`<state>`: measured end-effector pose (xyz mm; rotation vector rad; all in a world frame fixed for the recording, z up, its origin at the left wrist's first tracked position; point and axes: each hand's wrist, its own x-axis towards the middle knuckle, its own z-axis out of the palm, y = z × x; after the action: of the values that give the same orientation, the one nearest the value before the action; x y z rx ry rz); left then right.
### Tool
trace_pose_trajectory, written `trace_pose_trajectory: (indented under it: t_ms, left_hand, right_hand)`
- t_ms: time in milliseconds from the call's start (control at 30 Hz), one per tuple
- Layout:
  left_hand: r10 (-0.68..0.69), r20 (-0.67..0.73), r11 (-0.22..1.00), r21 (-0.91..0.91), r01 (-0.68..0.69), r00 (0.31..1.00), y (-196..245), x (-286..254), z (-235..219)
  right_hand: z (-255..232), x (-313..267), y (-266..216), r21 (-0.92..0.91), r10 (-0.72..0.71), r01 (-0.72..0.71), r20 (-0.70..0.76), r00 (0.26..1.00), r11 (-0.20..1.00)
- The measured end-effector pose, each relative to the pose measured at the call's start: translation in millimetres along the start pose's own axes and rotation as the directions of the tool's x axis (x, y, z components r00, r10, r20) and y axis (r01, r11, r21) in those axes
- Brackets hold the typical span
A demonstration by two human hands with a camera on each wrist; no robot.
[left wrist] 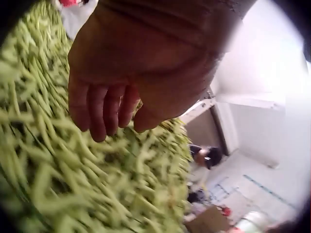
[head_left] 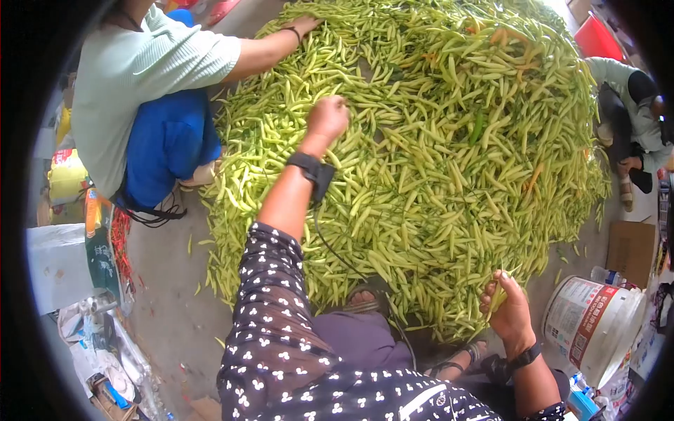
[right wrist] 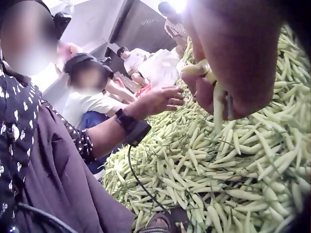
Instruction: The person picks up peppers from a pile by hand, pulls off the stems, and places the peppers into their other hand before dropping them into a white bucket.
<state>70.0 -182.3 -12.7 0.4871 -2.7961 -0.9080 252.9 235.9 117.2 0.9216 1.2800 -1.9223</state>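
Observation:
A wide heap of pale green chili peppers [head_left: 421, 189] spreads over the floor in front of me. My left hand [head_left: 328, 118] is stretched out over the heap's left part. In the left wrist view its fingers [left wrist: 112, 109] hang loosely above the peppers, and no pepper shows in them. At the heap's near right edge, my right hand [head_left: 510, 312] is raised with its fingers curled round a few chili peppers [right wrist: 219, 104]. Their pale ends stick out between thumb and fingers in the right wrist view.
At the left, a person in a pale green top [head_left: 140, 91] crouches with one hand on the heap. Another person [head_left: 632, 119] sits at the far right. A white bucket [head_left: 590, 326] and a cardboard box [head_left: 630, 252] stand at right. Boxes and bags [head_left: 60, 266] line the left.

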Motion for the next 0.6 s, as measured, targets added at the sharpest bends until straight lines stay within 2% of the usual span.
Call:
trace_pose_trajectory:
  t_ms: [67,100,133,200,233,300,333,400,433,467,533,600]
  left_hand:
    - [-0.070,-0.154,0.988,0.126,0.089,0.986,-33.0,15.4,-20.0]
    - [-0.151,-0.193,0.973,0.143,0.180,0.970,-46.1,25.0,-27.0]
    - [-0.115,-0.241,0.978,0.144,0.153,0.964,-76.5,38.6,-25.1]
    - [-0.258,-0.232,0.956,0.076,0.282,0.938,-93.5,51.8,-32.5]
    - [-0.269,-0.230,0.955,0.060,0.289,0.935,-96.1,52.1,-32.1]
    - [-0.228,-0.178,0.944,0.200,0.262,0.957,-103.0,52.3,-31.5]
    - [-0.240,-0.176,0.944,0.186,0.272,0.955,-103.4,55.1,-28.2]
    - [-0.387,-0.182,0.918,0.021,0.397,0.904,-105.5,62.2,-17.9]
    - [-0.311,-0.114,0.950,-0.034,0.309,0.944,-117.5,76.1,-11.9]
    - [-0.322,-0.111,0.947,-0.042,0.319,0.940,-125.1,90.2,-3.2]
    - [-0.434,-0.084,0.898,0.042,0.438,0.897,-122.5,102.7,6.4]
    - [-0.465,0.036,0.876,0.166,0.454,0.885,-103.4,98.4,-10.9]
  right_hand:
    - [4.9,-0.1,0.8,-0.007,-0.012,0.012,-0.015,1.000,1.000]
    - [8.2,-0.5,1.0,-0.007,-0.017,0.016,-0.021,1.000,1.000]
    - [13.0,-2.1,0.7,-0.018,-0.025,0.024,-0.028,0.999,1.000]
    - [23.6,-5.2,-0.6,0.006,-0.046,0.047,-0.065,0.997,0.999]
    - [27.4,-6.8,-0.7,-0.002,-0.061,0.061,-0.068,0.996,0.998]
    - [34.8,-9.1,0.8,-0.010,-0.075,0.074,-0.100,0.992,0.997]
    - [37.9,-10.4,1.4,-0.005,-0.084,0.084,-0.125,0.989,0.996]
    - [44.4,-14.7,1.3,-0.030,-0.088,0.084,-0.151,0.985,0.996]
    - [53.4,-19.9,0.5,-0.030,-0.083,0.079,-0.165,0.983,0.996]
    - [60.4,-23.7,-0.5,-0.026,-0.078,0.074,-0.175,0.982,0.997]
    - [64.8,-28.2,-2.1,-0.067,-0.071,0.060,-0.172,0.983,0.996]
    - [66.8,-33.0,-0.6,-0.072,-0.082,0.069,-0.193,0.978,0.995]
